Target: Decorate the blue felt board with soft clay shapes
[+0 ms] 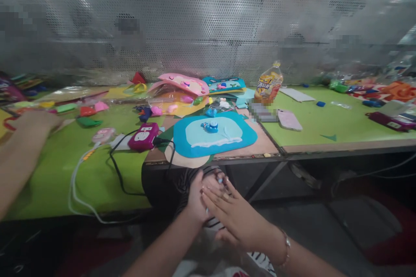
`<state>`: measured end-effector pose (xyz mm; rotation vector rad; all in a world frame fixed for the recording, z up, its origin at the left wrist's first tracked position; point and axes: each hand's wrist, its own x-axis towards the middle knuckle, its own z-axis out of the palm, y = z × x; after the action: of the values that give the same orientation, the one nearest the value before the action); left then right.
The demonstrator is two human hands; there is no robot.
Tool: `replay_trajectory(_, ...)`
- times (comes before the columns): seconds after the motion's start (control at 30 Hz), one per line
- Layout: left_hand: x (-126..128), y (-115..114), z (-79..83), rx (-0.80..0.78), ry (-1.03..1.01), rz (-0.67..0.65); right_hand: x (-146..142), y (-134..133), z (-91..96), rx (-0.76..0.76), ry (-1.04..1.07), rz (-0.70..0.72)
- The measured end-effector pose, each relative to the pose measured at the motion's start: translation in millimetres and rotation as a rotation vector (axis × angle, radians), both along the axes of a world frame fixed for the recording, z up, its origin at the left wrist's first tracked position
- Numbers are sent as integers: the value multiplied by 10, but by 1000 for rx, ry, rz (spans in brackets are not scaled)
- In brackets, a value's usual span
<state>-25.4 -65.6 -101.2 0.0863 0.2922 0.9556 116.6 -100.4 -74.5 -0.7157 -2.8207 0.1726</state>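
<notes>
In front of the table edge, over my lap, my two palms are pressed together. My left hand [196,197] lies underneath, palm up, partly covered. My right hand [229,207] lies flat across it with fingers stretched, a ring on one finger. Between them light blue clay [207,210] shows as small bits at the edges; most of it is hidden. On the table just beyond lies a blue rounded mat [183,140] with a paler blue centre. It bears a small blue clay figure [211,127] and a white wavy strip [216,143] along its lower part.
Another person's arm [24,147] reaches in at left. A magenta device [143,136] with cables lies left of the mat. Pink [182,83] and teal [227,85] decorated pouches, a snack bag [269,84] and a phone [289,120] lie behind. A perforated metal screen [195,21] backs the table.
</notes>
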Motion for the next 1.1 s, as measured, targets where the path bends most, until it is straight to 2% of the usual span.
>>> replay_trajectory(0.07,11,18,12,-17,20,37,4,15,13,-10,2,-4)
replay_trajectory(0.3,59,28,42,-87,89,29,-8,51,19,-29,12,17)
replay_trajectory(0.47,37,5,1,-119,114,63,-32,82,16,-27,46,28)
replay_trajectory(0.87,48,-1,-50,-95,158,36,-73,100,4,-20,24,95)
replay_trajectory(1.1,-13,-11,-106,-100,213,97,-87,95,1,-25,14,45)
